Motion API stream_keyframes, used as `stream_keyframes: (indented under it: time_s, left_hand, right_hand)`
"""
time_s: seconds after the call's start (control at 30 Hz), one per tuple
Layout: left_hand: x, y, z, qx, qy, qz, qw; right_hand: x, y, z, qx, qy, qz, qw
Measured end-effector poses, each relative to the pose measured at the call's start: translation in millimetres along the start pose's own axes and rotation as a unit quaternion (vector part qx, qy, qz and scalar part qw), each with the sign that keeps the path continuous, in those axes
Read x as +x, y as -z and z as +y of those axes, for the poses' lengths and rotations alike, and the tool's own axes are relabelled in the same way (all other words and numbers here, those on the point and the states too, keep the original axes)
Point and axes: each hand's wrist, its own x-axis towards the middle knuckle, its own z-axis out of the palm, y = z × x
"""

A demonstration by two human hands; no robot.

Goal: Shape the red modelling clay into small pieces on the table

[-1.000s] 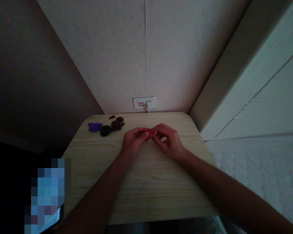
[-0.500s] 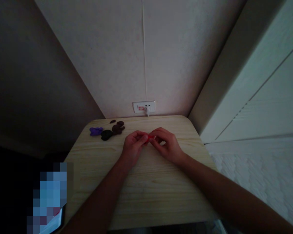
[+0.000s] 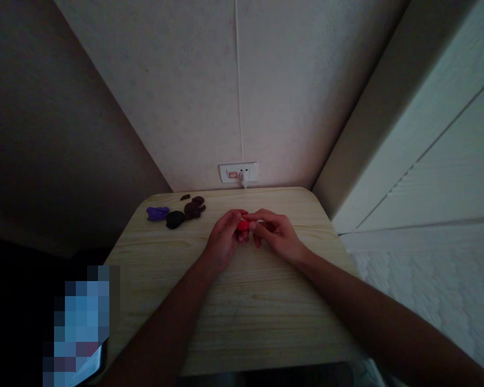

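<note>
Fingers of the left hand were curled inward, gripping a small red lump that looked like modelling clay. The lump sat in the gap between the two hands, above the middle of the table. The right hand was partly closed too, its thumb and forefinger pinching the lump from the right side while the lower fingers bent loosely underneath. Both forearms reached in from the near edge, over the tabletop.

The table was pale wood with fine grain running across it and rounded far corners. Near its far left corner lay a purple lump, with a black lump close beside it. To the right of the black one was a brown lump, with a smaller brown piece at its far side and a thin brown sliver set a little apart.

Behind the table rose a light patterned wall, where a white socket held a plug, and a thin white strip ran straight up above it. A dark wall stood on the left, and a white cabinet on the right, beside a quilted white surface. A lit screen, mostly pixelated, showed at the lower left. The room was dim.
</note>
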Motion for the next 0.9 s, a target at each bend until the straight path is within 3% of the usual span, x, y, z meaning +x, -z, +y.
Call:
stream_keyframes:
  time_s: [0.17, 0.4, 0.67, 0.8, 0.9]
  left_hand:
    - [-1, -2.4, -6, 0.023, -0.002, 0.012, 1.0]
    - [-5, -3.4, -7, 0.058, 0.02, 0.051, 0.997]
    - [-4, -3.9, -10, 0.034, 0.046, 0.027, 0.998]
    - [-5, -6.2, -4, -0.011, 0.073, -0.036, 0.997]
    - [-5, -4.7, -1, -0.006, 0.053, -0.065, 0.996]
  right_hand:
    - [-2, -2, 1, 0.024, -0.079, -0.057, 0.995]
    - [-5, -6, 3, -0.017, -0.054, -0.069, 0.996]
    - [-4, -11, 1, 0.086, -0.102, -0.039, 0.99]
    - [0, -7, 4, 0.078, -0.123, 0.01, 0.989]
    - [4, -1, 5, 0.091, -0.114, 0.055, 0.988]
